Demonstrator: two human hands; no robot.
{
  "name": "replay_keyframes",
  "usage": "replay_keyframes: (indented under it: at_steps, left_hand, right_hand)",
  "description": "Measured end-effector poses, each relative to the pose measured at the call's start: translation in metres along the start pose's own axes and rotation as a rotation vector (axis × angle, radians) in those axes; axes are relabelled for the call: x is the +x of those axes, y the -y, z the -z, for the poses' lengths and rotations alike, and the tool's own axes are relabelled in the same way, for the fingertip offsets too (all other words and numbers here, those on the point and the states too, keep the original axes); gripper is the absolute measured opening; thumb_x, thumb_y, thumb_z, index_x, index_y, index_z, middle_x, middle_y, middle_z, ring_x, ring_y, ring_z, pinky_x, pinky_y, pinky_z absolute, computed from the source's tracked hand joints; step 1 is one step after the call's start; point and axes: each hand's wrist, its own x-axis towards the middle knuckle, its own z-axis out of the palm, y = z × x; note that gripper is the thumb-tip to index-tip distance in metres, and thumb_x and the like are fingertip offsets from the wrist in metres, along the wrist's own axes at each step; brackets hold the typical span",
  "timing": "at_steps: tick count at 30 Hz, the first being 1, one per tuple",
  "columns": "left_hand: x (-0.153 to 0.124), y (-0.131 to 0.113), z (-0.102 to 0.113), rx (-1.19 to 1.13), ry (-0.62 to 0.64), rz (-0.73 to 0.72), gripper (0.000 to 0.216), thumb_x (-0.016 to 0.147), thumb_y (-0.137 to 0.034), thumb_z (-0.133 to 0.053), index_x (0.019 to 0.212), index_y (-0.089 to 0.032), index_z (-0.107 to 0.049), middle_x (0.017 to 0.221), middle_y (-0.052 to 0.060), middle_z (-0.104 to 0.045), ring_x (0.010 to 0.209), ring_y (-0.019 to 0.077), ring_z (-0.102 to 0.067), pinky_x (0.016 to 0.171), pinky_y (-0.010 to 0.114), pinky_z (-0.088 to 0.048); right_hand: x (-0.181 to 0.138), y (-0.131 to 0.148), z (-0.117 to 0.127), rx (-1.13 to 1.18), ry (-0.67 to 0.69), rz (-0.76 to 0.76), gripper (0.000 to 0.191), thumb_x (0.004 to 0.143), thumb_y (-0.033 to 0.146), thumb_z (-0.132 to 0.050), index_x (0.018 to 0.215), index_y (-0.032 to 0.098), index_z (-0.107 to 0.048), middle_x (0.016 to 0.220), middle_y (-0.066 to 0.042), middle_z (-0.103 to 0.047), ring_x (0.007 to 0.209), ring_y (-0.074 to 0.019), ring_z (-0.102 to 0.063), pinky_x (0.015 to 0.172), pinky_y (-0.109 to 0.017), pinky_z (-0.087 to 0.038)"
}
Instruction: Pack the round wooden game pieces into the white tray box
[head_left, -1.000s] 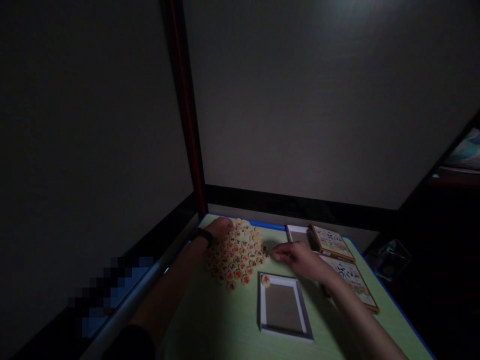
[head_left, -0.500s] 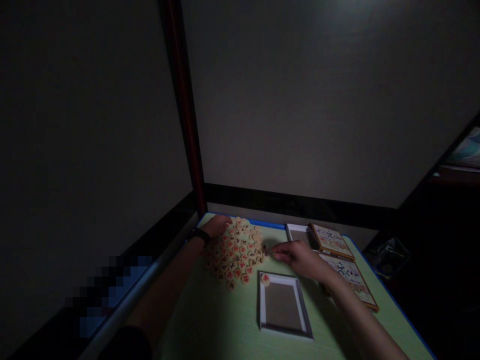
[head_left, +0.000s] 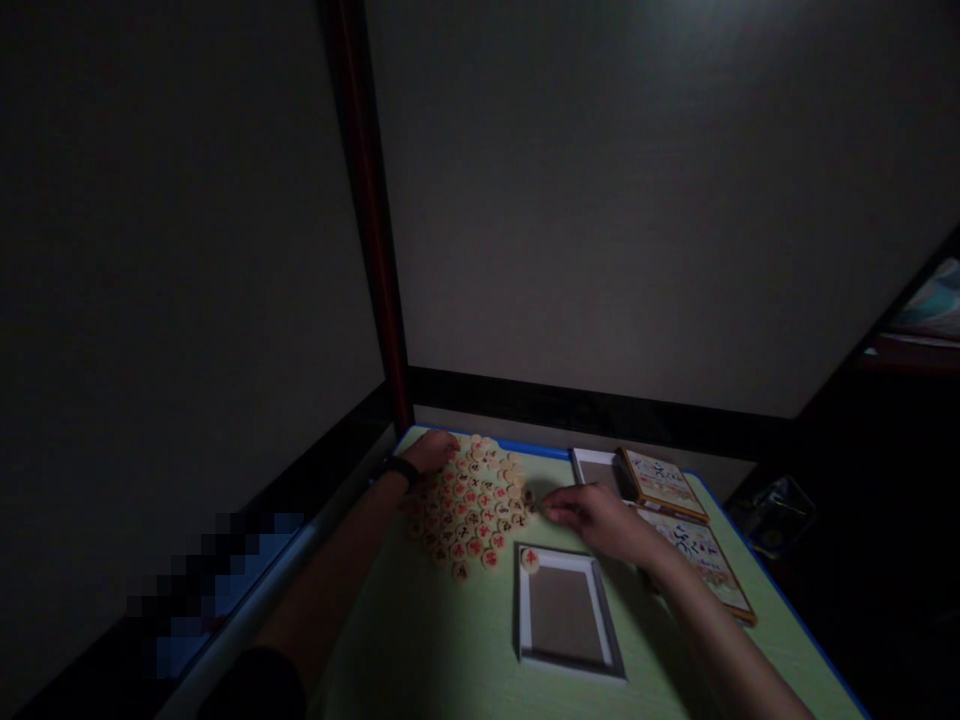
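Several round wooden game pieces (head_left: 472, 505) with red and black marks lie packed together on a pale green table (head_left: 435, 640). My left hand (head_left: 433, 449), with a dark wristband, rests flat on the far left edge of the cluster. My right hand (head_left: 592, 515) reaches in from the right, its fingertips drawn together at the cluster's right edge; whether they hold a piece is too dark to tell. An open shallow box tray (head_left: 564, 615) lies in front, with one red-marked piece (head_left: 529, 560) in its far left corner.
A second open tray (head_left: 596, 468) lies at the back. Two printed box lids (head_left: 664, 482) (head_left: 705, 560) lie along the right side. The table has a blue rim and stands in a corner between dim walls, with a dark red post (head_left: 371, 220) behind it.
Almost nothing differs. My right hand has stayed at the cluster's right edge and my left hand has shifted slightly along the far left edge.
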Motion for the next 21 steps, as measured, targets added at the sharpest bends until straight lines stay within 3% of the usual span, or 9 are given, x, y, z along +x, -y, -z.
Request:
replay_keyframes:
  at_steps: [3,10,15,18,21]
  left_hand:
    - [-0.001,-0.001,0.002,0.008,-0.005,0.021,0.029,0.082,-0.014,-0.053,0.102,-0.018,-0.073,0.094,0.005,-0.077,0.087,0.0169,-0.069,0.078,0.023,-0.051]
    - [0.005,-0.003,0.010,0.042,0.027,0.020,0.023,0.081,-0.010,-0.053,0.082,-0.018,-0.075,0.087,0.004,-0.077,0.085,0.0171,-0.070,0.079,0.022,-0.050]
    - [0.015,-0.002,0.009,0.081,-0.014,0.018,0.027,0.085,-0.012,-0.051,0.097,-0.017,-0.075,0.104,0.009,-0.076,0.100,0.0206,-0.068,0.091,0.026,-0.049]
    - [0.023,-0.002,0.004,0.097,-0.014,0.009,0.028,0.084,-0.014,-0.056,0.106,-0.019,-0.073,0.113,0.009,-0.073,0.109,0.0218,-0.065,0.097,0.028,-0.047]
    - [0.026,-0.002,-0.002,0.108,-0.002,-0.003,0.029,0.082,-0.011,-0.056,0.105,-0.020,-0.072,0.108,0.008,-0.074,0.108,0.0216,-0.065,0.097,0.029,-0.047]
  right_hand:
    - [0.000,-0.002,0.000,-0.008,0.000,0.009,0.028,0.094,0.030,-0.053,0.098,0.018,-0.077,0.087,-0.006,-0.077,0.077,-0.0198,-0.068,0.070,-0.028,-0.049]
    - [0.001,-0.006,-0.002,-0.008,-0.012,-0.009,0.025,0.093,0.025,-0.054,0.097,0.017,-0.077,0.092,-0.009,-0.078,0.079,-0.0205,-0.069,0.070,-0.029,-0.050]
    - [0.000,-0.004,0.000,-0.020,-0.089,0.005,0.026,0.092,0.021,-0.053,0.096,0.016,-0.078,0.088,-0.008,-0.078,0.075,-0.0191,-0.069,0.069,-0.028,-0.050]
    - [0.016,0.005,0.004,-0.045,-0.162,0.017,0.026,0.090,0.017,-0.053,0.096,0.017,-0.078,0.093,-0.008,-0.079,0.079,-0.0194,-0.071,0.072,-0.028,-0.050]
    - [0.054,0.017,0.003,-0.174,-0.112,0.039,0.031,0.088,0.011,-0.051,0.102,0.019,-0.077,0.100,-0.007,-0.078,0.086,-0.0193,-0.071,0.077,-0.027,-0.050]
